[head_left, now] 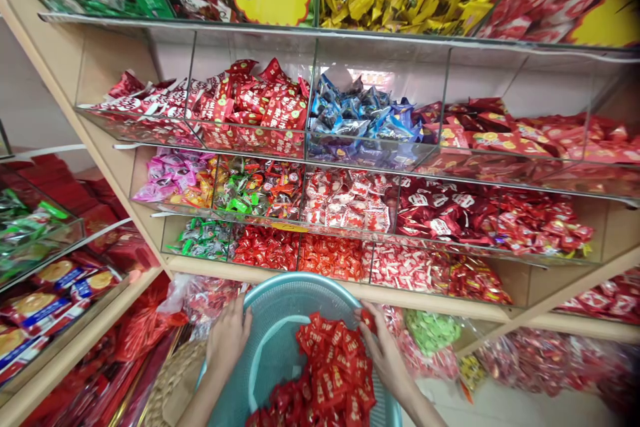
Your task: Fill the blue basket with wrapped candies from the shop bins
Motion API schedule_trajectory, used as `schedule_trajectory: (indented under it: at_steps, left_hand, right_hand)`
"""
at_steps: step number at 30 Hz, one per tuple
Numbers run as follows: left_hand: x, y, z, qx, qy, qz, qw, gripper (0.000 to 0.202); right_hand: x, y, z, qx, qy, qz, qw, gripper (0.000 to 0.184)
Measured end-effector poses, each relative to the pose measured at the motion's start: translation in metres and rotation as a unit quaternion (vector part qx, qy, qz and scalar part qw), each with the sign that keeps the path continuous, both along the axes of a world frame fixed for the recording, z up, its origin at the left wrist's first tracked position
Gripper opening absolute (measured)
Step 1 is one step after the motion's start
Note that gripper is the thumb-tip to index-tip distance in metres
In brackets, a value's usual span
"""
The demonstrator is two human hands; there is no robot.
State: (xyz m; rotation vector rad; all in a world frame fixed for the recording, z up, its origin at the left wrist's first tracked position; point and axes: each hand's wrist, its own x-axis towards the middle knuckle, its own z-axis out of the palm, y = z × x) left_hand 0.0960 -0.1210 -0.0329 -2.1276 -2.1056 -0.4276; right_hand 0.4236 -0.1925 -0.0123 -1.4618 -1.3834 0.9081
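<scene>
A loose heap of red wrapped sweets (333, 367) lies in a teal plastic mesh basket (300, 288), piled high enough that packets near its top could slide over the rim, especially if the basket tips further; it appears slightly tilted, though the angle is hard to judge. Its far rim sits just below the pale wooden shelf edge (440, 303), so a knock against that edge or the clear acrylic bin (330, 257) above it could jolt the load. Spilled packets could land among the plastic bags of sweets (433, 333) on the floor nearby. Both forearms reach forward and slightly inward from the bottom of the view, with the hands well apart on either side of the basket. The left hand (227, 339) curls over the rim, while the right hand (386, 353) pinches a single red packet (369, 321) above the heap
</scene>
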Motion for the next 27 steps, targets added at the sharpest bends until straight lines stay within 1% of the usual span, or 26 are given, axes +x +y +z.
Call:
schedule_trajectory:
  at_steps: [4, 7, 10, 13, 15, 17, 19, 22, 25, 27]
  left_hand:
    - [-0.001, 0.001, -0.003, 0.0, 0.006, 0.001, 1.0, 0.043]
    - [-0.002, 0.001, -0.004, 0.003, 0.011, 0.0, 1.0, 0.042]
    - [-0.001, 0.0, -0.002, 0.004, 0.007, -0.005, 1.0, 0.041]
    - [0.0, -0.001, 0.0, 0.004, 0.004, -0.004, 1.0, 0.04]
    - [0.0, -0.001, 0.002, 0.005, 0.007, -0.005, 1.0, 0.04]
    - [0.001, -0.001, 0.002, 0.003, 0.01, -0.005, 1.0, 0.041]
    - [0.001, -0.001, 0.003, -0.002, 0.012, -0.001, 1.0, 0.04]
    - [0.002, -0.001, 0.004, -0.001, 0.009, 0.001, 1.0, 0.04]
    - [0.002, -0.001, 0.004, -0.004, 0.007, 0.002, 1.0, 0.04]
    - [0.002, -0.001, 0.004, -0.01, 0.004, 0.004, 1.0, 0.04]
  right_hand:
    - [-0.003, -0.004, -0.003, -0.017, -0.033, 0.019, 0.999, 0.041]
    - [-0.006, -0.01, 0.004, -0.033, -0.051, 0.035, 0.998, 0.041]
    - [-0.007, -0.021, 0.012, -0.045, -0.073, 0.059, 0.995, 0.038]
    - [-0.005, -0.029, 0.013, -0.047, -0.099, 0.084, 0.99, 0.037]
    - [-0.002, -0.031, 0.011, -0.042, -0.111, 0.079, 0.99, 0.038]
    - [0.001, -0.027, 0.011, -0.028, -0.123, 0.058, 0.99, 0.039]
    - [0.003, -0.017, 0.013, -0.002, -0.135, 0.04, 0.99, 0.038]
    - [0.002, 0.011, 0.019, 0.062, -0.161, 0.031, 0.985, 0.034]
    - [-0.003, 0.051, 0.025, 0.114, -0.22, 0.022, 0.969, 0.035]
    - [-0.007, 0.081, 0.029, 0.111, -0.282, 0.009, 0.953, 0.038]
